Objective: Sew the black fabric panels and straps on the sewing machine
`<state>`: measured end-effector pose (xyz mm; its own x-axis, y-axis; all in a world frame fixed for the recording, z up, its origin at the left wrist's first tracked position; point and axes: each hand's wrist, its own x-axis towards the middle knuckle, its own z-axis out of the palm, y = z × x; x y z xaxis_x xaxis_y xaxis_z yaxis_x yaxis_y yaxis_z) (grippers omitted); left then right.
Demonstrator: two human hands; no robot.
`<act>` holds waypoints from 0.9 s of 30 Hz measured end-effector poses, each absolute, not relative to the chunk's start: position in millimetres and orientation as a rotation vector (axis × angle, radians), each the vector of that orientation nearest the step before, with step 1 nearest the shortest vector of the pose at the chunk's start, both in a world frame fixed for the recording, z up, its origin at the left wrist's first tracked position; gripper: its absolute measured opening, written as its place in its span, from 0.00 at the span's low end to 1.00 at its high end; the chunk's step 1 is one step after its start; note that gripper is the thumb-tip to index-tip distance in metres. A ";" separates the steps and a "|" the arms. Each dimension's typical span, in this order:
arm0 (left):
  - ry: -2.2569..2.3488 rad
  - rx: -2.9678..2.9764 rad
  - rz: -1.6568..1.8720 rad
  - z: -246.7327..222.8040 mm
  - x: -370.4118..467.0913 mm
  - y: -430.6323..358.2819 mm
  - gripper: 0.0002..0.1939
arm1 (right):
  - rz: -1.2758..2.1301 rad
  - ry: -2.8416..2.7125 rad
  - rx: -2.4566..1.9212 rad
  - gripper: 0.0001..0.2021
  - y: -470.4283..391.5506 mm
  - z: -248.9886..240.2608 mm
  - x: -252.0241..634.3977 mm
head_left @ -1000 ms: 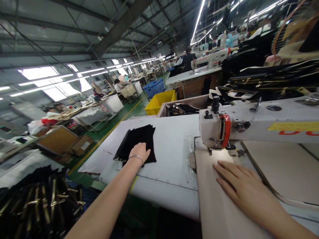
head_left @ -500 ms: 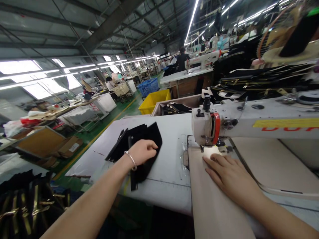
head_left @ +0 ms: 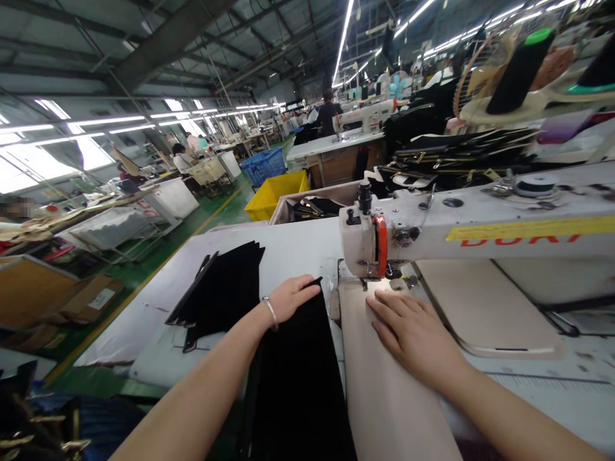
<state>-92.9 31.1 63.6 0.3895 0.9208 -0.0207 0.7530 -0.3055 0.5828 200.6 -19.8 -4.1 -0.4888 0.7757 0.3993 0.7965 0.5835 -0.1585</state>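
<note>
Black cloth (head_left: 302,384) is pinched in my left hand (head_left: 292,299), right hand (head_left: 420,336) flat on beige panel (head_left: 384,410); I judge this positioning, next needing alignment.

This person's left hand (head_left: 292,299), wearing a silver bracelet (head_left: 271,311), is pinching the top corner of a flat black fabric piece (head_left: 300,384) alongside a long beige panel (head_left: 384,410). The right hand (head_left: 408,330) is lying flat on that panel, fingertips close to the head of a white, orange-banded sewing machine (head_left: 423,224). Over on the white tabletop (head_left: 302,250), a fanned stack of black fabric (head_left: 223,288) is resting; beyond, a yellow plastic bin (head_left: 276,197) is standing near a blue basket (head_left: 263,168).
</note>
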 end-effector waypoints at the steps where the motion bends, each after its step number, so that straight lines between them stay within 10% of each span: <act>1: 1.374 2.032 0.507 74.5 -95.7 28.1 0.21 | -0.061 -2.386 -1.262 0.20 -19.8 -4.2 200.5; 27: 1.595 2.242 0.588 10.5 8.6 50.4 0.01 | -0.013 -2.424 -1.350 0.25 -19.9 1.6 197.9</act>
<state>8.6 50.4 10.5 0.2893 0.9467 0.1418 0.8121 -0.3212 0.4872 197.9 -19.9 1.6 -0.4756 0.8200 0.3185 0.8234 0.5424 -0.1668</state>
